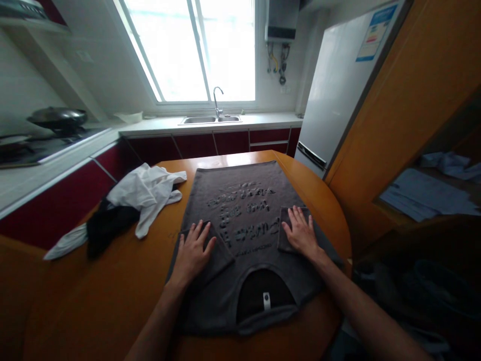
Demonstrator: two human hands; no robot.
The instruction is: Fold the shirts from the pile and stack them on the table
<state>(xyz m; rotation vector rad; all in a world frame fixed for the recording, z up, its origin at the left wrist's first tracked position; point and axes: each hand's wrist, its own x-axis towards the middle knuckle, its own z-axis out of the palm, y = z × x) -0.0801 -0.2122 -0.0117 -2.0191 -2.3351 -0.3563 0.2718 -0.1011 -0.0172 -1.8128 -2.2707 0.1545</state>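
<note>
A dark grey T-shirt (240, 175) with raised dark lettering lies spread on the wooden table, its neck opening and white label toward me. Both of its sleeves are folded inward over the front. My left hand (194, 250) rests flat on the left sleeve (218, 258), fingers stretched and slightly apart. On the other side, my right hand (301, 233) lies palm down on the right sleeve (286, 243), with its fingers extended. Neither hand grips the cloth.
White and black clothes (146, 188) are heaped on the left of the round-edged wooden table (112, 296). Beyond stand a counter with a sink (199, 120), a stove with a lidded pan (58, 119), and a fridge (330, 85). Shelves with papers (424, 195) are at right.
</note>
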